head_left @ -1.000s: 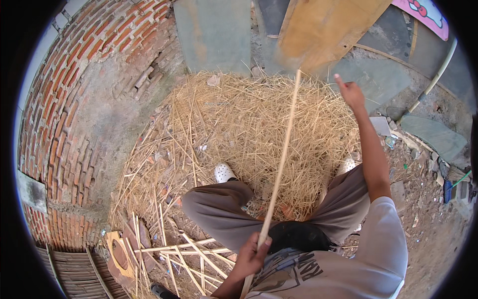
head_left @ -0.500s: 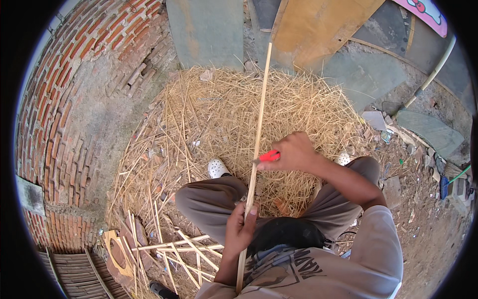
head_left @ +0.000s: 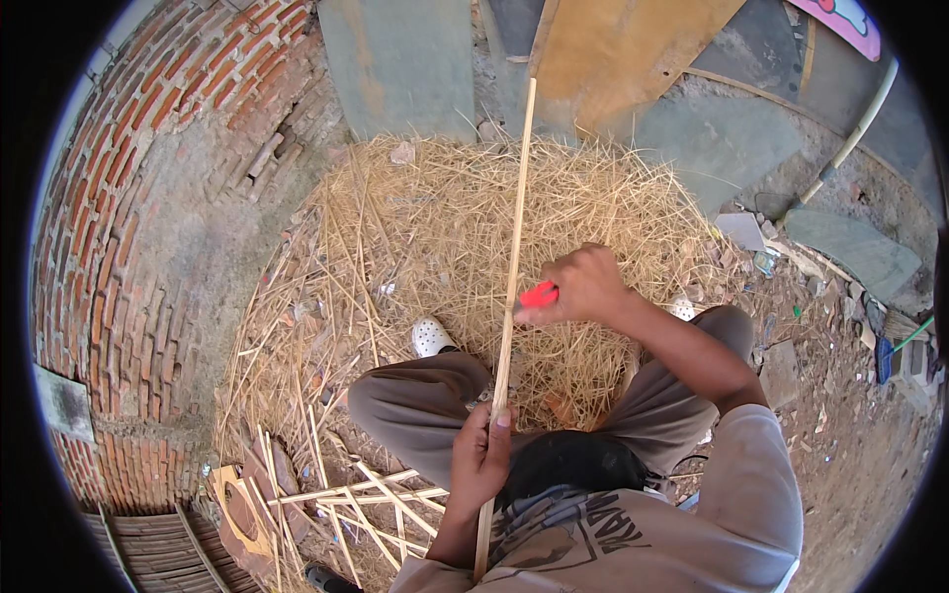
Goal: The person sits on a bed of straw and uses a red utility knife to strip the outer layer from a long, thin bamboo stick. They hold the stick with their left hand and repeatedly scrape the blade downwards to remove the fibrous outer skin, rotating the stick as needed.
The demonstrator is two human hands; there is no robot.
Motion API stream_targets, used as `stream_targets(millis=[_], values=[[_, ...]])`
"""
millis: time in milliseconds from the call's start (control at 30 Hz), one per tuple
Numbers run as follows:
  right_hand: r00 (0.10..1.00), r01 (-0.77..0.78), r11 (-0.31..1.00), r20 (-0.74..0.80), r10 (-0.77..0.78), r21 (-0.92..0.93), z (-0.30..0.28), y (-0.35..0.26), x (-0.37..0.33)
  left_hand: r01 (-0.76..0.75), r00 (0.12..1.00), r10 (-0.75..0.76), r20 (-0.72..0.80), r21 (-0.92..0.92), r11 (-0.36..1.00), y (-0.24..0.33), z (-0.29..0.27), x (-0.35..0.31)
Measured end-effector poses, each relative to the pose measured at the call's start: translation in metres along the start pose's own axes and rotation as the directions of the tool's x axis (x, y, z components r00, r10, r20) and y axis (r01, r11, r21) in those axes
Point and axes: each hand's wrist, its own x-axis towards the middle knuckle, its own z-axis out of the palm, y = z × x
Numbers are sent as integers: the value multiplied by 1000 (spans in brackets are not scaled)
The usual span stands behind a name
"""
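Observation:
A long, pale strip of split bamboo or wood (head_left: 520, 208) runs from my lap out over the straw, its far end pointing away. Low on the strip, my left hand (head_left: 480, 459) is wrapped round it with the thumb on top. My right hand (head_left: 587, 287) grips a red-handled knife (head_left: 539, 295) partway up the strip. The short dark blade lies at the strip's right edge; whether it touches is too small to tell. My fingers hide part of the handle.
Straw-like shavings (head_left: 435, 217) are heaped in front of my crossed legs. Several cut strips (head_left: 356, 492) lie at the lower left, near a board with a round hole (head_left: 240, 504). A brick wall (head_left: 129, 257) stands left; rubble and a pale pipe (head_left: 852, 138) are right.
My right hand has moved slightly away from me along the strip, taking the knife with it. My left hand keeps its hold. The view has shifted a little.

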Motion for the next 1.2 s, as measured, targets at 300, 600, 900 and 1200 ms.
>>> stream_targets(millis=[300, 600, 900, 1200], values=[[787, -463, 884, 430, 443, -62, -16, 35, 14, 162, 984, -141, 109, -225, 961, -25, -1, -28], [937, -113, 986, 343, 66, 119, 2, -32, -10, 87, 996, -81, 35, -215, 973, -18, -10, -7], [739, -459, 879, 494, 459, -131, 27, 45, 10, 102, 991, -85, 105, -166, 981, -34, -2, -4], [887, -150, 982, 455, 82, 116, 10, -36, -18, 142, 989, -127, 74, -273, 951, -29, -11, -4]])
